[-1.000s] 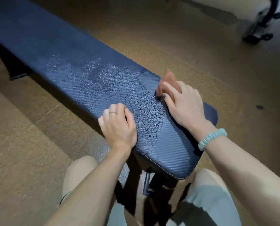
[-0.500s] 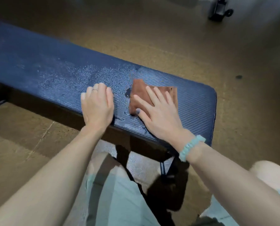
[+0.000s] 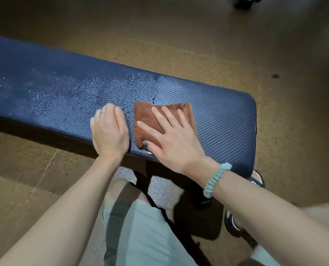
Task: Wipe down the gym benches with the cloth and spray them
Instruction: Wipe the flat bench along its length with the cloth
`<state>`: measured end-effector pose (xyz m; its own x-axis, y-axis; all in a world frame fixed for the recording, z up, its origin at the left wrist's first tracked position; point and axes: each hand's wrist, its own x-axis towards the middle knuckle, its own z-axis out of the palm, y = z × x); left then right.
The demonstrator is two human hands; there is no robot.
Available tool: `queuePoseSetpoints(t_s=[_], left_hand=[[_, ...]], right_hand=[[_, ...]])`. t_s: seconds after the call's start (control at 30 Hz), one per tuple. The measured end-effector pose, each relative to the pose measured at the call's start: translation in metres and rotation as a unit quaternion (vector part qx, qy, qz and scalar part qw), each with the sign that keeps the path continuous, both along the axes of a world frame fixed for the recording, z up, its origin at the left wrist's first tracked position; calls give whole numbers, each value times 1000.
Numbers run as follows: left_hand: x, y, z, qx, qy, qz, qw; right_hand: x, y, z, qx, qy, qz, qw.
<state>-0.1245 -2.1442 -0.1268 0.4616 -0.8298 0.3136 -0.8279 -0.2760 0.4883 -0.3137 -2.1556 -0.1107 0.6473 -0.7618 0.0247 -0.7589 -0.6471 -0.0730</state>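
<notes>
Bench drops are wiped off only near the end; the wet middle is left, maybe more beyond. Cloth is pressed flat by the spread right hand, while the left hand is rested beside it, fingers together.

- The floor is a brown-yellow speckled surface, like rubber gym flooring, and it fills most of the background.
- A thin straight seam runs across the floor at the lower left.
- A small dark spot lies on the floor at the right.
- At the top right edge, a piece of black equipment stands on the floor, cut off by the frame.
- The light is dim and warm; a dark shadow lies on the floor at the left.
</notes>
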Motion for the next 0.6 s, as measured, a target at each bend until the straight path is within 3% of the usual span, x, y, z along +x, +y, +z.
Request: queuePoseSetpoints(t_s=[0.23,0.4,0.53,0.6], left_hand=[[-6,1,5,1,10,6,1000],[6,1,5,-29,58,-22,998],[51,-2,17,-1,-85,-44,995],[71,-2,11,21,-105,-64,992]], right_hand=[[-110,43,4,-22,29,95,995],[-52,32,-5,-58,48,147,986],[-4,27,-6,-72,34,165,983],[-7,27,-5,-56,31,164,984]])
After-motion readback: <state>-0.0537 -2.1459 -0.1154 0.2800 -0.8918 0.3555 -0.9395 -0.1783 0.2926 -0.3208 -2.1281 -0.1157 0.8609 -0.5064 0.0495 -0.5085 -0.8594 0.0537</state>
